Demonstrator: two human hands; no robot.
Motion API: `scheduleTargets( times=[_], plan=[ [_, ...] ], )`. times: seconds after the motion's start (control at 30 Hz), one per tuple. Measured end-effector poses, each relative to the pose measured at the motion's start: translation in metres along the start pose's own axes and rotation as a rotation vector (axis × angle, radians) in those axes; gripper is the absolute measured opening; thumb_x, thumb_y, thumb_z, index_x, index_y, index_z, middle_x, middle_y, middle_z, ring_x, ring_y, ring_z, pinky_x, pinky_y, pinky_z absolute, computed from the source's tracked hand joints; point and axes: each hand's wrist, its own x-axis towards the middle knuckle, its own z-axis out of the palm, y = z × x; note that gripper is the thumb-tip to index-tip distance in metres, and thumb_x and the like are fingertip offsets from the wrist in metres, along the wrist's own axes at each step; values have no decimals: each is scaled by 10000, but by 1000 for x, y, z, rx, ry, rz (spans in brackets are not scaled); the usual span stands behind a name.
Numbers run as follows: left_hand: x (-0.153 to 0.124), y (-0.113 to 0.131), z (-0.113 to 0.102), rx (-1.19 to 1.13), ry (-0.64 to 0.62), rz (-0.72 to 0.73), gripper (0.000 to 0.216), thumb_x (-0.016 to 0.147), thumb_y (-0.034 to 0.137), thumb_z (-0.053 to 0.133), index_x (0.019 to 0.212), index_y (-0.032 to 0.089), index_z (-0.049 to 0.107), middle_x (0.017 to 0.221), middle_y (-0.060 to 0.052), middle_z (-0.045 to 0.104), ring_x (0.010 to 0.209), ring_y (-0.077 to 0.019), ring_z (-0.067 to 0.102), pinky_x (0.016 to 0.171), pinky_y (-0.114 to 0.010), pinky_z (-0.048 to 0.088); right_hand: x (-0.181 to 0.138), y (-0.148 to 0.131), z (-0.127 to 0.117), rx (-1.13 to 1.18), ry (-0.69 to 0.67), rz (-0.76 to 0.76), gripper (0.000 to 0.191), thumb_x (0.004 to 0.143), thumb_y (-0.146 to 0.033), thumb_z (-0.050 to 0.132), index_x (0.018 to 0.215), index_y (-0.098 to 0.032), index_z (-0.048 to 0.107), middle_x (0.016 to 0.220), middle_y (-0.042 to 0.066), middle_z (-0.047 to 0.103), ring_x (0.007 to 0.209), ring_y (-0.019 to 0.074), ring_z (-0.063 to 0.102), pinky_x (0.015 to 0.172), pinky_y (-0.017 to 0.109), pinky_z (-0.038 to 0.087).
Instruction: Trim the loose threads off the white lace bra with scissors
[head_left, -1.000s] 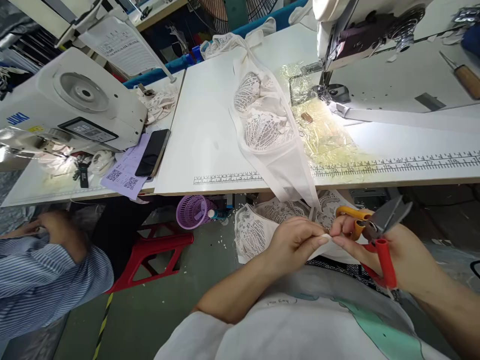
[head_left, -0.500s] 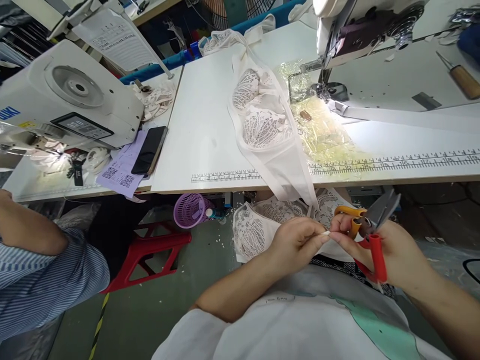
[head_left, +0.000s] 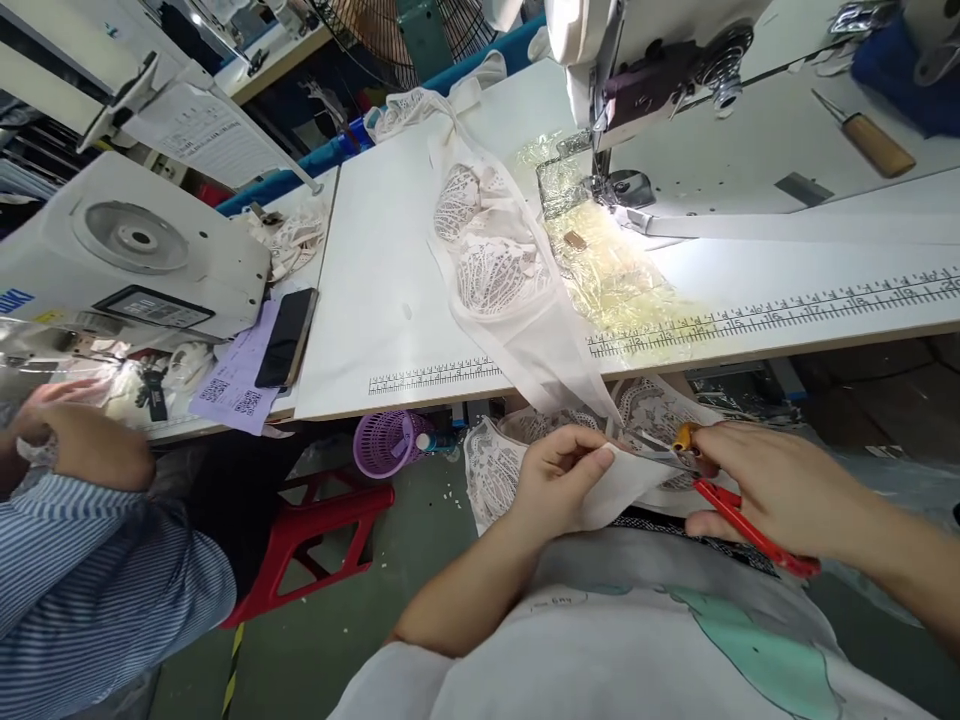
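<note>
My left hand (head_left: 564, 478) is closed, pinching the end of a white fabric band (head_left: 622, 485) over my lap. My right hand (head_left: 772, 488) grips scissors (head_left: 697, 475) with one orange and one red handle; their blades lie against the band right beside my left thumb. The band runs up over the table edge to a white lace bra (head_left: 487, 250) lying on the white sewing table (head_left: 390, 290). More white lace (head_left: 499, 470) hangs below the table edge, left of my left hand.
A sewing machine (head_left: 645, 70) stands at the back right, with crinkled clear film (head_left: 615, 280) under its needle. A second machine (head_left: 127, 250), a black phone (head_left: 285, 325) and purple slips lie left. A co-worker's striped sleeve (head_left: 97, 580) is at lower left. Red stool (head_left: 307, 530) and purple basket (head_left: 382, 445) stand below.
My right hand turned the scissors from blades pointing up to blades laid on the band by my left thumb. The view shifted left. The co-worker's hands rose to the left machine.
</note>
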Motion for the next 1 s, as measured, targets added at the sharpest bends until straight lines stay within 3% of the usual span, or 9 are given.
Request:
scheduleTargets(
  times=[0.27, 0.63, 1.0],
  plan=[
    [3, -5, 4, 61, 49, 62, 285, 684, 425, 745, 683, 160, 641, 766, -41, 682, 719, -129, 610, 683, -244, 495, -8, -9, 6, -32, -99, 148, 506, 716, -723, 527, 723, -230, 416, 680, 38, 571, 653, 241, 568, 531, 324, 385],
    [3, -7, 8, 66, 72, 64, 257, 689, 401, 748, 698, 166, 643, 778, -40, 696, 742, -143, 634, 722, -276, 520, -11, -9, 3, -9, -124, 174, 470, 729, -688, 539, 717, -232, 425, 623, 28, 555, 573, 223, 547, 477, 289, 313],
    [3, -5, 9, 28, 129, 22, 282, 638, 415, 781, 676, 169, 648, 762, -31, 710, 722, -139, 639, 697, -259, 513, -12, -11, 17, 101, 9, 163, 471, 807, -647, 453, 626, -249, 281, 520, 14, 511, 494, 210, 514, 470, 302, 323]
  ],
)
